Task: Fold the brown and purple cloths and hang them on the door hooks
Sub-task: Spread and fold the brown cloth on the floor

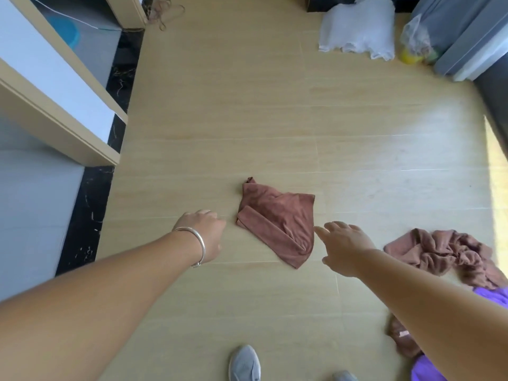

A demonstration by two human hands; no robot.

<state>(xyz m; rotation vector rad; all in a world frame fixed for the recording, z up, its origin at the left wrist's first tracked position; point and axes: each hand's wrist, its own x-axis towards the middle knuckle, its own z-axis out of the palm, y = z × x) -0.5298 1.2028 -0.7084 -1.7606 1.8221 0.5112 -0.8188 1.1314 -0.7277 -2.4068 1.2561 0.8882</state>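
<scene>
Left hand (202,236) beside half-folded, seemingly rumpled brown cloth (277,222).

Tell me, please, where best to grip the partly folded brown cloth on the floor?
Probably the partly folded brown cloth's two near corners: left hand at the rolled left edge, right hand at the lower right, since both hang open beside those sides.

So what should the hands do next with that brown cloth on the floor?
Probably grasp it at both sides. The brown cloth lies only partly folded, and the left hand and right hand reach toward it from either side, empty and not touching it.
</scene>
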